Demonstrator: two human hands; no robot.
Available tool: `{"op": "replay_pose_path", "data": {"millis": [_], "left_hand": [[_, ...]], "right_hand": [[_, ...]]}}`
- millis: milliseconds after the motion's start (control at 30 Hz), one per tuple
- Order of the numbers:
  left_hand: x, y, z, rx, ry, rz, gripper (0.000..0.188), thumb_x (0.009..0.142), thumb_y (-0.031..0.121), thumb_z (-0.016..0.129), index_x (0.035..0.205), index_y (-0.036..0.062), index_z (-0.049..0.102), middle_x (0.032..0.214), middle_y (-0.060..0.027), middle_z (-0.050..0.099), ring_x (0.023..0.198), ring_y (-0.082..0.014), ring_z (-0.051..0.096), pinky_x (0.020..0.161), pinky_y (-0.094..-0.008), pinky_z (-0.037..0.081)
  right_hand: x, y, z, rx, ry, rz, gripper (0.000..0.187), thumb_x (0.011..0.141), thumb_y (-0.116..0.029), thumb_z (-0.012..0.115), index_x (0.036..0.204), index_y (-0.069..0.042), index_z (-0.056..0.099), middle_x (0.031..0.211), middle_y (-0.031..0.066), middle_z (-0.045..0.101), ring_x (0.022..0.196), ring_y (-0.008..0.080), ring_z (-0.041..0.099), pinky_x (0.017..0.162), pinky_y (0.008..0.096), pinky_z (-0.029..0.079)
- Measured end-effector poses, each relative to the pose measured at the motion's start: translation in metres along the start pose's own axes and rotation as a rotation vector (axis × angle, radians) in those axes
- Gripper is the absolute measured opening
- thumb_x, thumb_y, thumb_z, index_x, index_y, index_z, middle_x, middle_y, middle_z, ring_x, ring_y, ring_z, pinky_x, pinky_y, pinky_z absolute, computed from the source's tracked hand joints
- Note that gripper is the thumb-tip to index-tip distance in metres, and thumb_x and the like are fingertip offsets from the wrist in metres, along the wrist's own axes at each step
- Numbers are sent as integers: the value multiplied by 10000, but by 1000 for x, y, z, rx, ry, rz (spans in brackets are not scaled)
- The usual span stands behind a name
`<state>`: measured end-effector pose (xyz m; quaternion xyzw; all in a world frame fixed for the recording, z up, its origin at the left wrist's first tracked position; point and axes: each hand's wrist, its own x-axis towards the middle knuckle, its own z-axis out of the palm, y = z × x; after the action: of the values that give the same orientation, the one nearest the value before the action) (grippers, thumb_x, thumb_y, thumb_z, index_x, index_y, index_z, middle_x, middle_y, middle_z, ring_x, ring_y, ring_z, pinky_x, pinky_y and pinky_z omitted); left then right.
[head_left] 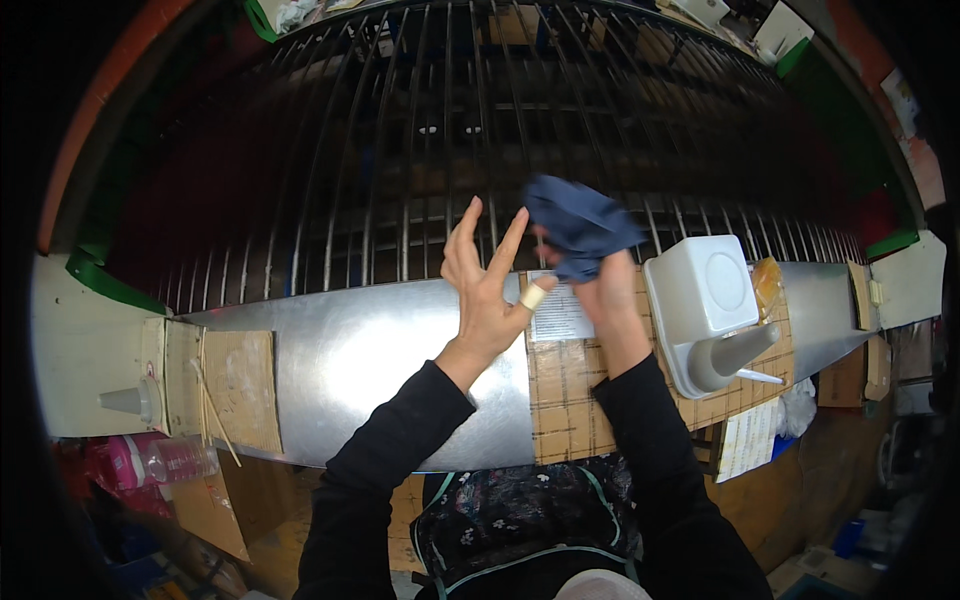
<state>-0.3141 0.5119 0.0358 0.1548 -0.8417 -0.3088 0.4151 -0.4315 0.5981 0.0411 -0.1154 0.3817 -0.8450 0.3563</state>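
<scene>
My left hand (480,290) is raised over the bench's far edge, fingers spread and nothing in them. A pale band of tape (532,297) wraps its thumb. Beside it, my right hand (614,300) grips a dark blue piece of cloth (582,222), which is blurred and bunched above the fingers. The cloth hides part of that hand's fingers. Below the hands lies a printed paper sheet (560,318) on a cardboard mat (570,400). Right of my right hand stands a white plastic tub (708,285) on a white tray (680,375).
Metal bars (405,240) run in a row beyond the steel bench (380,340). A grey cone (735,355) lies by the tub, with a yellowish bag (767,285) behind. At left are a cardboard piece (245,390), thin sticks (215,410) and another grey cone (125,401).
</scene>
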Motion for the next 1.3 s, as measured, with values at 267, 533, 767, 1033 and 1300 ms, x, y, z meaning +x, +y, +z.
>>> {"op": "replay_pose_path", "data": {"millis": [267,533,767,1033,1300], "left_hand": [[-1,-9,-3,-18,10,-9,215,771,77,575,974,82,647,1005,-75,551,1075,-229,471,902,-372,217],[2,-18,-5,-1168,153,-725,389,964,391,445,1030,32,579,948,-35,590,832,-106,537,725,-257,437],[-11,-14,9,-970,-80,-580,304,974,294,455,1015,16,570,931,-9,579,828,-58,508,725,-221,429],[-2,-19,-6,-1113,58,-681,422,983,380,385,994,8,585,904,-56,628,835,-108,596,746,-238,480],[-9,-14,3,-1089,-111,-806,446,968,428,407,997,12,565,880,-9,578,797,-69,532,694,-220,429]], "right_hand": [[-17,35,15,-392,-159,-61,265,980,-219,428,1015,-16,594,878,-1,609,833,61,554,739,220,460],[-26,22,24,-989,-137,-455,244,878,-201,594,946,33,600,705,109,599,664,151,581,594,261,444],[-27,32,24,-1423,-141,-596,151,701,-3,586,848,-9,554,630,143,546,602,324,583,523,388,444],[-35,19,32,-1169,-266,-673,174,759,-131,661,894,-21,656,709,92,561,630,192,557,565,286,442],[-28,30,28,-1250,-279,-548,415,829,-38,553,1243,-45,517,1249,181,462,1218,326,390,1003,401,338]]}}
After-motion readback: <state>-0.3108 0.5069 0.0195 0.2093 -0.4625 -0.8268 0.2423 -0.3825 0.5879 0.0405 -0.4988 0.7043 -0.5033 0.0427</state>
